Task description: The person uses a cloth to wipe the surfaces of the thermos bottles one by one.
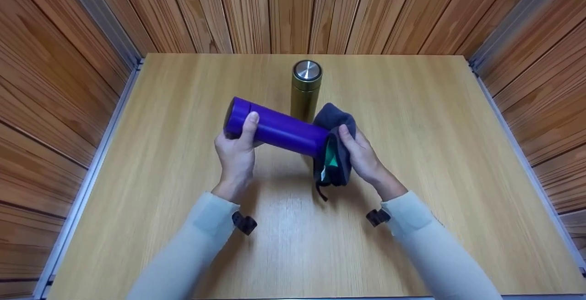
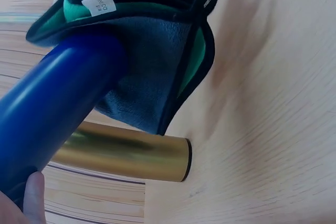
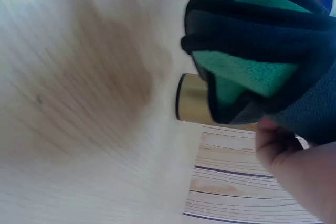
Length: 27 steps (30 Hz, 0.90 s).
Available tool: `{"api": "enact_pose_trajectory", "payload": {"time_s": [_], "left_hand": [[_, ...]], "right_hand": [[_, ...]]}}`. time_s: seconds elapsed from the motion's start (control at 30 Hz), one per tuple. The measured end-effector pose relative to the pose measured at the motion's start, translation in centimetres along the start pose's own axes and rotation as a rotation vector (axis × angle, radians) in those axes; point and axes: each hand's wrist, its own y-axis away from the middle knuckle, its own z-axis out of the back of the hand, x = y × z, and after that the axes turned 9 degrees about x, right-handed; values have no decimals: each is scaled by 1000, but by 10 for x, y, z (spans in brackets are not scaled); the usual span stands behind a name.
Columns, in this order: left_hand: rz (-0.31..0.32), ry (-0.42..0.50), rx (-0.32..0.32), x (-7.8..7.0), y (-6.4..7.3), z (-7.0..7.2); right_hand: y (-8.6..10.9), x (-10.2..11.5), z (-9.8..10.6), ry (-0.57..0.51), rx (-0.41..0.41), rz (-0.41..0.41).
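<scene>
My left hand (image 1: 237, 160) grips a purple thermos bottle (image 1: 284, 128) near one end, thumb on top, and holds it tilted above the table. A dark grey cloth with green lining (image 1: 336, 119) wraps the bottle's other end, and my right hand (image 1: 364, 155) holds it there. In the left wrist view the cloth (image 2: 152, 66) shows black edging, a white tag and a small loop. Folded layers of the cloth (image 3: 252, 40) hang below my right fingers in the right wrist view. The bottle's covered end is hidden.
Behind the cloth a gold thermos (image 1: 304, 94) with a shiny steel lid stands upright on the wooden table (image 1: 160, 190). Wood-panelled walls (image 1: 293, 11) enclose the table at the back and both sides.
</scene>
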Motion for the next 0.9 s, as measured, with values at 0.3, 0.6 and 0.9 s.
{"api": "enact_pose_trajectory", "payload": {"time_s": [0.3,0.6,0.9], "left_hand": [[-19,34,-31,-1,2,0],[-18,62,-26,0,4,0],[-19,139,46,2,5,-1]], "right_hand": [[7,-17,-8,-240,14,57],[4,-23,-19,-250,-130,-26],[-1,-22,-29,-383,-375,-14]]}}
